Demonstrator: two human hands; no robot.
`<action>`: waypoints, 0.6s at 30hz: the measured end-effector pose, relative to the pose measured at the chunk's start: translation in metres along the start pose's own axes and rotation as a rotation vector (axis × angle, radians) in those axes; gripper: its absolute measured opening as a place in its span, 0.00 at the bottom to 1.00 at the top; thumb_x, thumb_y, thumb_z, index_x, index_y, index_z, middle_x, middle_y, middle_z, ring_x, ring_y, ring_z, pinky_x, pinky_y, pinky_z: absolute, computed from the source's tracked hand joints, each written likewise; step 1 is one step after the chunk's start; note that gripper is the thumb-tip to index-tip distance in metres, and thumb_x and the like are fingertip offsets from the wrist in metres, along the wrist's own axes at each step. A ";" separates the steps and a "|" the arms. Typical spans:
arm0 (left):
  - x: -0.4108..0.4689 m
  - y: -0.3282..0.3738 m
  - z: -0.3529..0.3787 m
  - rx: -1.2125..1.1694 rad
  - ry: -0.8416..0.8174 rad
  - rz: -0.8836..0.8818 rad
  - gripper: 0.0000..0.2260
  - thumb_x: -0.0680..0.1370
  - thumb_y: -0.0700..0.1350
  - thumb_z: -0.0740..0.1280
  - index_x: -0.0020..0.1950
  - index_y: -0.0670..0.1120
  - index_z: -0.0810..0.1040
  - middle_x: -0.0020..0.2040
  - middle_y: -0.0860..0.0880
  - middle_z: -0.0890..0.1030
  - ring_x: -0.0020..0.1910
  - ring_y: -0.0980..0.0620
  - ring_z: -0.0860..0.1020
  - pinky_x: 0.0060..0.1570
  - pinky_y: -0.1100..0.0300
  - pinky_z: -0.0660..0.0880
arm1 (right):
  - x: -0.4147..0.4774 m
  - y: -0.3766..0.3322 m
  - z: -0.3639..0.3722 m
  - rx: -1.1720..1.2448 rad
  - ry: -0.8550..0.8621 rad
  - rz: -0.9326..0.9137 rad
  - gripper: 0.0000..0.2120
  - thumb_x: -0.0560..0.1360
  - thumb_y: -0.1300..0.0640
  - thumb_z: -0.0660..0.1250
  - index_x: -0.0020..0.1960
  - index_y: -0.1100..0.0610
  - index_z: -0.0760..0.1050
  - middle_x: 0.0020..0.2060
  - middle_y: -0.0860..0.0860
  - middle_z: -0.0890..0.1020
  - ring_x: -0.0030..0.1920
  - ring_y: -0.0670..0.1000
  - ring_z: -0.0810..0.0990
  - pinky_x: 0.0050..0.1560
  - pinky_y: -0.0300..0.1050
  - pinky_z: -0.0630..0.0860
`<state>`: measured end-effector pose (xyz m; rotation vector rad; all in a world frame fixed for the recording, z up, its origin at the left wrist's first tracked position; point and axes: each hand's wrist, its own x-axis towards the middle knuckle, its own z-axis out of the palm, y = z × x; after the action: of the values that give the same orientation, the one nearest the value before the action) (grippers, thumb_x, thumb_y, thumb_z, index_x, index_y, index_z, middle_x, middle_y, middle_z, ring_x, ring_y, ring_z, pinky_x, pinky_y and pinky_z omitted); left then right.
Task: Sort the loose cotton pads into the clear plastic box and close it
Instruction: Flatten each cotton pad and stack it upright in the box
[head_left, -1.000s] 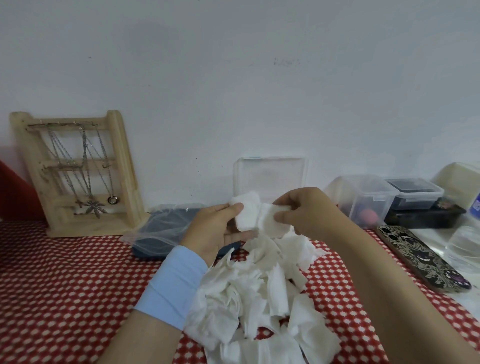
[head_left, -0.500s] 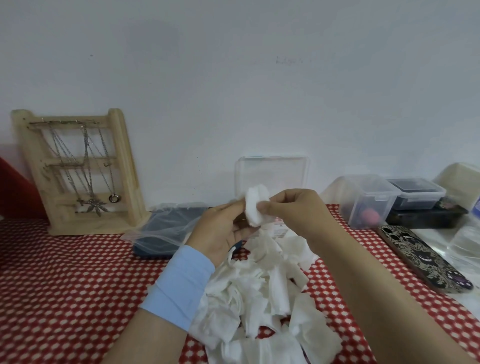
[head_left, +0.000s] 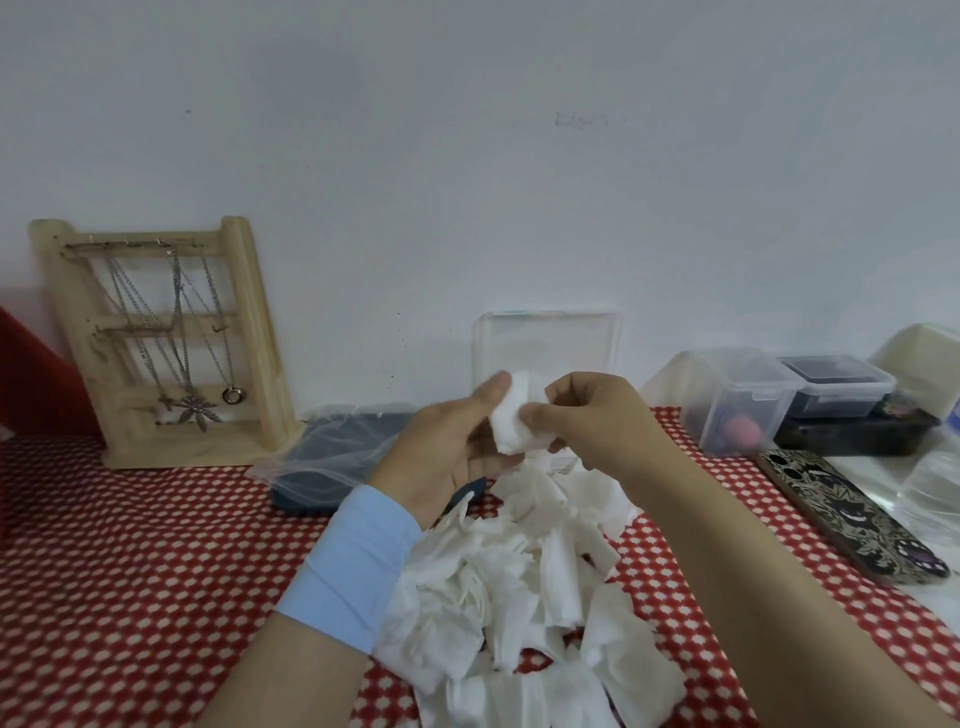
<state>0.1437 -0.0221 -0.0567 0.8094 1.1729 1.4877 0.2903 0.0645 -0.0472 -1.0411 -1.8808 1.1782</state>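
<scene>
White cotton pads (head_left: 519, 597) are lying in a loose heap on the near middle of the surface (head_left: 130, 571), which is covered by a red chequered cloth. Judging by the size of the heap, most of the sorting is still waiting to be done.

Just beyond the heap, both hands are holding a small stack (head_left: 511, 423) up off the cloth. A second ago they were holding pads spread side by side between them. Now those pads are sitting face to face as one squared bundle. The person therefore seems to be building a neat batch rather than dropping pads in singly, and this batch is probably getting close to going in.

The left hand (head_left: 447, 452), coming out of a pale blue sleeve (head_left: 348, 566), is reaching in from the left. Its thumb is pressing the stack's left face and its fingers are curling underneath. The right hand (head_left: 587, 415) is arching in from the right, knuckles up, with its fingers and thumb clamping the stack's right side.

Directly behind the hands, the clear plastic box (head_left: 545, 343) is showing only its raised lid, which is standing against the far wall. The hands are hiding its tray, so how full it is cannot be told.
</scene>
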 end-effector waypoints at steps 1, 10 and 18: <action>-0.001 0.000 0.000 0.060 -0.002 0.024 0.19 0.76 0.49 0.71 0.61 0.38 0.81 0.54 0.41 0.86 0.54 0.45 0.85 0.55 0.52 0.81 | 0.000 0.000 -0.001 0.026 -0.007 0.011 0.09 0.72 0.52 0.76 0.48 0.53 0.79 0.40 0.47 0.84 0.38 0.49 0.84 0.30 0.39 0.74; -0.003 0.003 0.000 0.087 0.041 0.033 0.09 0.81 0.42 0.68 0.59 0.39 0.81 0.53 0.40 0.86 0.51 0.44 0.86 0.48 0.52 0.84 | 0.004 0.006 -0.014 0.248 -0.238 0.107 0.11 0.76 0.55 0.74 0.55 0.60 0.84 0.49 0.54 0.88 0.53 0.56 0.86 0.63 0.55 0.80; 0.042 0.038 0.015 0.306 0.139 0.128 0.12 0.82 0.48 0.67 0.57 0.40 0.82 0.52 0.43 0.85 0.48 0.48 0.85 0.44 0.58 0.83 | 0.041 -0.019 -0.032 0.310 -0.321 0.145 0.12 0.76 0.58 0.73 0.57 0.63 0.82 0.47 0.54 0.87 0.43 0.51 0.85 0.54 0.50 0.82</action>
<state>0.1357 0.0229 -0.0196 1.0150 1.5016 1.5082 0.2940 0.1081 -0.0130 -0.8652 -1.7974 1.7446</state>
